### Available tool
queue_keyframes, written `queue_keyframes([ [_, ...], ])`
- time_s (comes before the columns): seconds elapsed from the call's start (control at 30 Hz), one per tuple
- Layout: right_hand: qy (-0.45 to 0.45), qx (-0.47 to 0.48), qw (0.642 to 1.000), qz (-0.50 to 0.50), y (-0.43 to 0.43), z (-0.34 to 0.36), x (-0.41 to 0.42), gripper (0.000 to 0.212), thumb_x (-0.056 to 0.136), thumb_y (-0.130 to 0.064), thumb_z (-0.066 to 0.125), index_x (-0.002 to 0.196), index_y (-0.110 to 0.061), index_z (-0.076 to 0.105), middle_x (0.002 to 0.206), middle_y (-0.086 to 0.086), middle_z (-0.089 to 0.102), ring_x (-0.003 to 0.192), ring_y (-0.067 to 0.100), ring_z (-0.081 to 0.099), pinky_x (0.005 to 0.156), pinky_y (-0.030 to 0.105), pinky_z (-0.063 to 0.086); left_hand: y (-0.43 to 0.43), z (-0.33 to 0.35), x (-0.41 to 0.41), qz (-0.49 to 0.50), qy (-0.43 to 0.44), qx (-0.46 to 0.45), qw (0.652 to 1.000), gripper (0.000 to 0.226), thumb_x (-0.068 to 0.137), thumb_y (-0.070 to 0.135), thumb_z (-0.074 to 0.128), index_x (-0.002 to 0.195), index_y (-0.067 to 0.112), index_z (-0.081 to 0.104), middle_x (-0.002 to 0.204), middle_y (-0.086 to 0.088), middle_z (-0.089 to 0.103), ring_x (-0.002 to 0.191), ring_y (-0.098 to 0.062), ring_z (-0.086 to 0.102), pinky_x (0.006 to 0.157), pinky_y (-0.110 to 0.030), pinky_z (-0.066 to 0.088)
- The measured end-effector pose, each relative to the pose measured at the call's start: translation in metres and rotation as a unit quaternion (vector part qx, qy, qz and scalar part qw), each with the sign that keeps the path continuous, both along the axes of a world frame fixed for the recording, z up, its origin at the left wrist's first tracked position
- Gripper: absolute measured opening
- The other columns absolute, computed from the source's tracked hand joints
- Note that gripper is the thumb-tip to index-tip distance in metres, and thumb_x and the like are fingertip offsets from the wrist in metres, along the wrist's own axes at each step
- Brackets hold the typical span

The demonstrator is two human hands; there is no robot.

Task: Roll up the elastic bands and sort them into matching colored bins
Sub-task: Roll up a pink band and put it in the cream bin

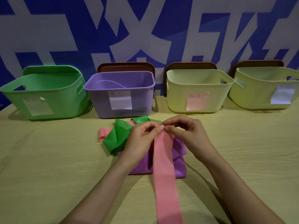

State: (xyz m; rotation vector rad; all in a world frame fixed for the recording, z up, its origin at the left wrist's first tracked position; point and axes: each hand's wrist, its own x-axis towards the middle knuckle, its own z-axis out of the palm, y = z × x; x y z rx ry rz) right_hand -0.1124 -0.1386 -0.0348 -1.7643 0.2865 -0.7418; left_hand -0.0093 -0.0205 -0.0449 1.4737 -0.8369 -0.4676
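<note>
A long pink elastic band (165, 172) lies flat down the table toward me. My left hand (142, 139) and my right hand (186, 135) both pinch its far end, fingertips meeting there. Under it lies a crumpled purple band (178, 152). A green band (118, 136) lies bunched to the left, with a curled pink band end (102, 135) beside it. Along the back stand a green bin (43, 94), a purple bin (119, 94), a pale yellow bin with a pink label (197, 91) and a pale yellow bin with a white label (265, 89).
Brown lids (126, 67) lean upright behind the bins against a blue and white wall. The wooden table (48, 167) runs wide on both sides of the bands.
</note>
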Motion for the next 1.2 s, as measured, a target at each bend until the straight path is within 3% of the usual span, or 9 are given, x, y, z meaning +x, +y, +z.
queue_keyframes([
  [0.17,0.037,0.033,0.999,0.010,-0.0012,-0.0001,-0.0007,0.013,0.080,-0.026,0.068,0.090,-0.019,0.072,0.086,0.000,0.072,0.082,0.014,0.065,0.073,0.025,0.055,-0.0007,0.0012,0.0002,0.023,0.003,-0.028,0.999,0.014,0.089,0.013,0.062,0.085,0.023,0.071,0.079,0.015,0.071,0.082,-0.006,0.067,0.082,-0.031,0.055],
  [0.23,0.045,0.023,0.999,-0.002,-0.0014,-0.0017,0.0005,0.007,0.085,-0.021,0.066,0.085,-0.019,0.072,0.080,-0.002,0.071,0.076,0.012,0.064,0.069,0.027,0.054,-0.0009,-0.0005,0.0007,0.037,-0.021,-0.032,0.999,0.011,0.088,0.015,0.064,0.087,0.023,0.071,0.080,0.017,0.071,0.082,-0.002,0.066,0.079,-0.023,0.054],
  [0.3,0.037,0.013,0.999,-0.011,-0.0021,-0.0027,0.0011,0.008,0.086,-0.016,0.066,0.082,-0.019,0.072,0.078,-0.004,0.071,0.075,0.008,0.065,0.066,0.024,0.053,-0.0015,-0.0024,0.0010,0.044,-0.019,-0.035,0.998,0.008,0.087,0.017,0.066,0.087,0.023,0.072,0.083,0.013,0.072,0.085,-0.006,0.067,0.080,-0.025,0.055],
  [0.43,0.030,-0.013,0.999,-0.024,-0.0042,-0.0027,0.0002,0.007,0.085,-0.015,0.067,0.084,-0.019,0.073,0.081,-0.004,0.072,0.079,0.008,0.066,0.069,0.023,0.054,-0.0026,-0.0022,0.0008,0.011,0.070,-0.023,0.997,0.008,0.088,0.015,0.064,0.090,0.015,0.072,0.083,0.000,0.073,0.085,-0.016,0.069,0.074,-0.027,0.058],
  [0.57,0.031,-0.023,0.999,-0.026,-0.0043,-0.0031,-0.0007,0.007,0.082,-0.013,0.070,0.087,-0.016,0.074,0.085,-0.002,0.073,0.085,0.013,0.067,0.079,0.032,0.057,-0.0015,0.0006,0.0019,-0.019,0.123,-0.028,0.992,0.008,0.089,0.011,0.063,0.091,0.011,0.070,0.075,0.009,0.072,0.077,-0.009,0.068,0.070,-0.020,0.056],
  [0.7,0.013,0.000,1.000,-0.016,-0.0043,-0.0012,-0.0020,0.010,0.078,-0.007,0.073,0.087,-0.012,0.074,0.084,0.001,0.073,0.084,0.013,0.067,0.078,0.028,0.054,0.0000,0.0035,0.0028,-0.043,0.154,-0.032,0.987,0.011,0.089,0.004,0.061,0.096,0.007,0.068,0.076,0.007,0.073,0.078,-0.010,0.070,0.072,-0.020,0.057],
  [0.8,0.007,0.014,1.000,-0.011,-0.0034,0.0000,-0.0028,0.012,0.077,-0.004,0.074,0.085,-0.012,0.074,0.082,0.000,0.073,0.082,0.009,0.065,0.077,0.022,0.053,0.0008,0.0030,0.0042,-0.045,0.155,-0.030,0.986,0.013,0.087,0.003,0.062,0.096,0.008,0.069,0.082,0.000,0.074,0.082,-0.014,0.070,0.072,-0.021,0.057],
  [1.0,-0.005,0.067,0.998,-0.002,-0.0020,-0.0009,-0.0030,0.012,0.075,-0.002,0.074,0.084,-0.010,0.074,0.083,0.005,0.073,0.085,0.016,0.067,0.082,0.032,0.055,0.0025,0.0041,0.0046,-0.049,0.154,-0.033,0.986,0.014,0.082,0.010,0.068,0.096,0.007,0.071,0.086,-0.003,0.074,0.085,-0.016,0.071,0.073,-0.022,0.057],
  [1.2,0.013,0.051,0.999,0.013,-0.0013,-0.0016,-0.0018,0.017,0.077,-0.002,0.074,0.088,-0.015,0.072,0.085,-0.002,0.072,0.085,0.012,0.065,0.080,0.025,0.054,0.0014,0.0044,0.0027,-0.006,0.126,-0.042,0.991,0.010,0.085,0.005,0.066,0.094,0.004,0.070,0.084,-0.010,0.072,0.075,-0.016,0.068,0.067,-0.022,0.056],
])
